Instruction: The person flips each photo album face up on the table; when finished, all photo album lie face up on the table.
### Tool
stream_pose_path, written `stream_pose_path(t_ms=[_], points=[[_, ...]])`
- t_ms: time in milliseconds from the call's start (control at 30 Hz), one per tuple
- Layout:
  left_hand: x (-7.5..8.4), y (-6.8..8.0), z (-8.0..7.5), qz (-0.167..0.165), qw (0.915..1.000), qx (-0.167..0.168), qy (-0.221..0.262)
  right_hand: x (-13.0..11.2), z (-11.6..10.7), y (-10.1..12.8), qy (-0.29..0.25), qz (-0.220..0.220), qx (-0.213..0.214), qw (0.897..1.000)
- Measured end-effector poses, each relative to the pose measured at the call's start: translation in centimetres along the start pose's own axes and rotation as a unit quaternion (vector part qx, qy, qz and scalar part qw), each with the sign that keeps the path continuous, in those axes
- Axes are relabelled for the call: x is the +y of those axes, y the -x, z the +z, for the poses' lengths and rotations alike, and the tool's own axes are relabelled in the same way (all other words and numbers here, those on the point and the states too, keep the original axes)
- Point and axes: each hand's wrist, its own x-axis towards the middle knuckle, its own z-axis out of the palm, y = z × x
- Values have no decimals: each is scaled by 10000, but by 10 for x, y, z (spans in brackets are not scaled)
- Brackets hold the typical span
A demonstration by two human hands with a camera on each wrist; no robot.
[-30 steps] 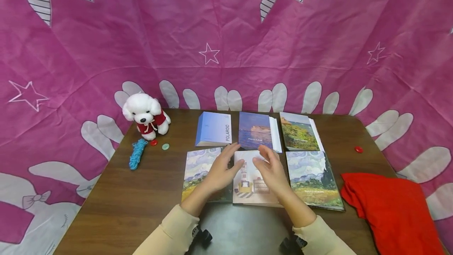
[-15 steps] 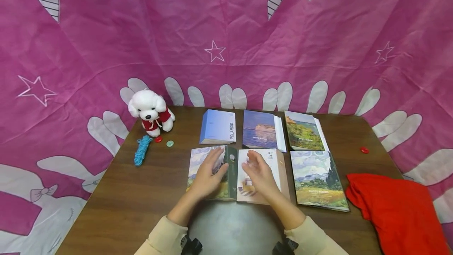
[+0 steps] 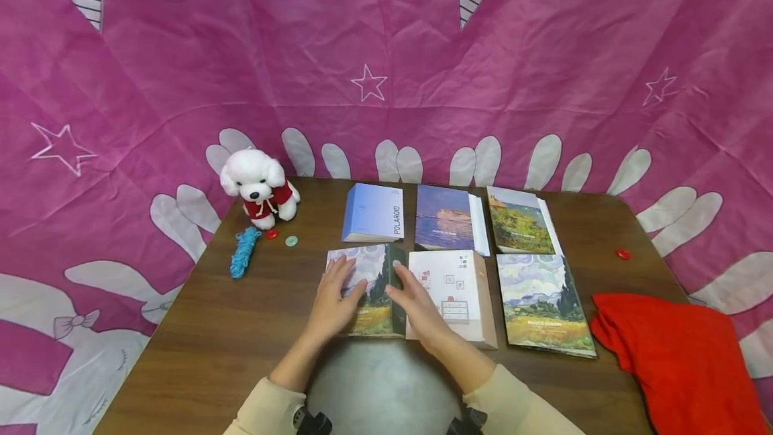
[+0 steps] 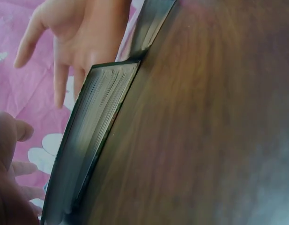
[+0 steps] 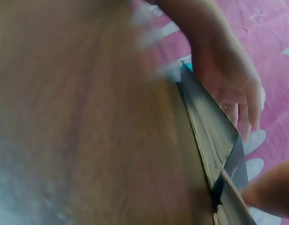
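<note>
In the head view my left hand (image 3: 332, 299) is spread over the left part of a photo album (image 3: 373, 264) with a painted landscape cover and dark green spine. Its fingers are fairly straight; whether they touch the cover, I cannot tell. My right hand (image 3: 421, 307) hovers near that album's spine, partly covering a thick white album (image 3: 459, 287) with a furniture drawing. The left wrist view shows the page edges of the landscape album (image 4: 95, 112) between my hands. From the right wrist, my right thumb (image 5: 270, 190) appears beside the albums.
Behind lie a blue POLAROID album (image 3: 373, 212), a sea-cliff album (image 3: 445, 220) and a hillside album (image 3: 521, 223). Another landscape album (image 3: 546, 304) and a red cloth (image 3: 682, 354) are at right. A plush dog (image 3: 256, 186), blue cord (image 3: 244, 252) and several buttons lie about.
Both hands have moved left, from above the white album to the left landscape album, and more of the white cover shows. The head view has shifted slightly; the albums stay in place.
</note>
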Motion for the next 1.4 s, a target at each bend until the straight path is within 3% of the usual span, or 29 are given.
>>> stream_pose_path(t_ms=[167, 333, 567, 867, 1200, 1333, 1400], points=[[-7, 2, -6, -439, 9990, -7, 107, -3, 1, 2, 350, 234, 390, 9984], [-16, 5, -9, -881, 9949, 80, 488, 0, 4, 2, -217, 292, 635, 9973], [-14, 7, -1, -694, 9959, -188, 547, 7, 14, 2, -881, 93, 1189, 9889], [0, 8, 7, -655, 9948, -736, 271, 2, 12, -1, -1579, 98, 2137, 9640], [17, -2, 22, -848, 9886, -849, 912, -8, -15, -9, -1846, 318, 1955, 9626], [26, -8, 29, -962, 9810, -909, 1422, -18, -24, -10, -1873, 292, 1894, 9634], [34, -12, 32, -891, 9732, -1014, 1861, -23, -27, -11, -1850, 139, 1886, 9644]])
